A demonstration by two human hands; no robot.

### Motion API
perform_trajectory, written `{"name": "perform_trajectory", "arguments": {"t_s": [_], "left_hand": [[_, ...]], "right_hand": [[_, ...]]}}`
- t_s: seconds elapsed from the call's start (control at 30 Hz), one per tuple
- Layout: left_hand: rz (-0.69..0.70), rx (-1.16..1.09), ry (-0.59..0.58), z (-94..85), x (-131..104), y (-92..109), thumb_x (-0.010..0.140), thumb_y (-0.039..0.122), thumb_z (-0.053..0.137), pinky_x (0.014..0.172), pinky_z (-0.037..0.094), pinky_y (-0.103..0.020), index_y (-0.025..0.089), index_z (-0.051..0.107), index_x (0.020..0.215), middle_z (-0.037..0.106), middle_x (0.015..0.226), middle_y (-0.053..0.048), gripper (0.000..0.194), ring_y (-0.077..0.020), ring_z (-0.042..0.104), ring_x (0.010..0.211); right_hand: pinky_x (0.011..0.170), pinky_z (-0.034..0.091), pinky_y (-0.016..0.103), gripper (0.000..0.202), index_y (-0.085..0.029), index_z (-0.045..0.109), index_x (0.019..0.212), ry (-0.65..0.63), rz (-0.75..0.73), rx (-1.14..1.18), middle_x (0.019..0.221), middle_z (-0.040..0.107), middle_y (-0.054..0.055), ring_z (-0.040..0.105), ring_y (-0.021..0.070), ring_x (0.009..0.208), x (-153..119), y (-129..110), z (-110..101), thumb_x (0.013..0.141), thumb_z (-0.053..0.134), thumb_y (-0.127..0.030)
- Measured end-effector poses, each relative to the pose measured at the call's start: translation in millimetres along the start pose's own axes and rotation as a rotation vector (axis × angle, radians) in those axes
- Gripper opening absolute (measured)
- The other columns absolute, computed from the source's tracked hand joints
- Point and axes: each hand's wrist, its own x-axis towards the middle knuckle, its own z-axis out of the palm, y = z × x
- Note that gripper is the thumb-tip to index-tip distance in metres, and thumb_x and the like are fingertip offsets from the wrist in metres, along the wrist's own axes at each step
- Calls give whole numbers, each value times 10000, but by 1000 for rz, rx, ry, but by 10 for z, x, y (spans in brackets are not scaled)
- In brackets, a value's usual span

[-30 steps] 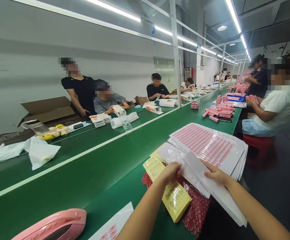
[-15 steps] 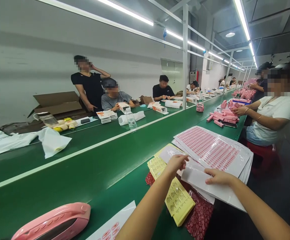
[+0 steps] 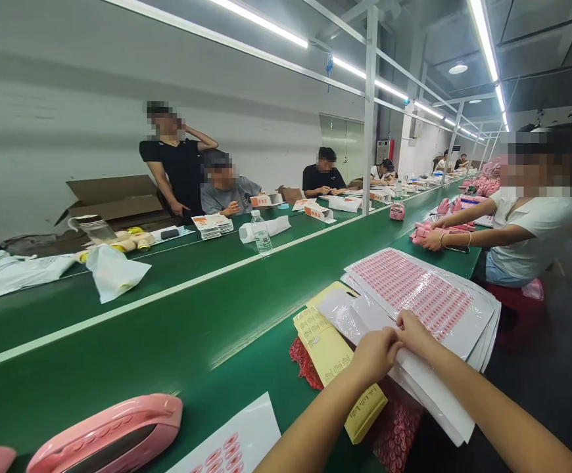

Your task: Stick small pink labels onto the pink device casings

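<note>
My left hand (image 3: 377,355) and my right hand (image 3: 417,334) meet, fingers pinched together, at the folded edge of a glossy white sheet (image 3: 436,391). Their fingertips partly hide the edge between them. Under and behind the hands lies a stack of clear-wrapped sheets with rows of small pink-red stickers (image 3: 409,282). A bundle of yellow printed labels (image 3: 323,338) sits to the left, partly behind my left forearm. Below it, a bag of small red pieces (image 3: 399,427) shows at the table edge.
On the green table (image 3: 167,348), a pink handheld device (image 3: 108,433) and a sticker sheet (image 3: 237,433) lie near me. At right, a co-worker in a white top (image 3: 537,223) reaches over pink parts (image 3: 419,230). Across the line are a water bottle (image 3: 261,235), boxes (image 3: 212,225) and seated people.
My left hand has moved right and down, my right hand up and left, so they now meet. The white sheet's near part is bent downward. The co-worker at right has reached forward to the pink parts.
</note>
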Motion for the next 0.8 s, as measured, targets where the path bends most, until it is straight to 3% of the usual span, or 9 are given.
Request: {"name": "perform_trajectory", "arguments": {"t_s": [0.13, 0.23, 0.3, 0.4, 0.47, 0.53, 0.63, 0.8], "left_hand": [[-41, 63, 78, -125, -8, -266, 832, 207, 469, 788, 399, -325, 190, 603, 842, 639, 873, -74, 136, -222, 549, 892], [-47, 80, 105, -121, -35, -375, 839, 198, 451, 786, 406, -320, 195, 598, 850, 629, 862, -64, 148, -210, 545, 878], [-36, 82, 118, -79, -56, -395, 838, 200, 454, 817, 400, -322, 195, 593, 846, 620, 899, -64, 140, -206, 532, 908], [-21, 80, 129, -14, -94, -393, 834, 187, 449, 887, 373, -317, 187, 575, 861, 572, 1062, -82, 130, -198, 489, 1015], [-19, 86, 114, 26, -122, -381, 839, 181, 430, 908, 360, -307, 185, 559, 882, 535, 1136, -87, 135, -189, 473, 1055], [-38, 108, 92, 72, -150, -359, 854, 171, 383, 923, 346, -336, 177, 539, 911, 526, 1146, -104, 166, -203, 472, 1066], [-82, 152, 64, 144, -183, -309, 854, 119, 320, 957, 287, -423, 159, 504, 951, 531, 1130, -143, 212, -251, 441, 1115], [-129, 143, 26, 172, -222, -270, 884, 180, 272, 797, 390, -338, 191, 446, 978, 578, 1050, -104, 198, -223, 543, 955]], "right_hand": [[755, 424, 312, 225, -206, 522, 790, 38, -35, -60, 876, 563, 45, 524, 195, 830, -264, 19, -210, 633, 624, -329], [625, 416, 301, 235, -223, 477, 660, 67, 54, -218, 692, 578, 23, 521, 183, 649, -699, 163, -357, 705, 548, -443], [543, 382, 293, 359, -226, 439, 545, -13, 206, -293, 544, 564, 12, 492, 179, 529, -1027, 308, -361, 718, 497, -535], [518, 413, 282, 377, -229, 536, 591, -139, 309, -55, 599, 635, 29, 568, 212, 576, -1411, 480, -249, 638, 535, -603], [546, 455, 280, 407, -227, 593, 705, -84, 313, 163, 711, 675, 43, 607, 234, 664, -1531, 519, -174, 604, 557, -620], [580, 478, 281, 436, -217, 607, 778, 45, 301, 331, 759, 679, 47, 612, 231, 694, -1541, 519, -158, 631, 546, -623], [535, 467, 277, 441, -205, 604, 871, 187, 301, 511, 654, 643, 21, 586, 199, 604, -1413, 535, -253, 679, 546, -599], [375, 355, 252, 431, -207, 627, 877, 198, 287, 578, 462, 517, -35, 467, 146, 404, -1085, 551, -348, 651, 593, -572]]}}
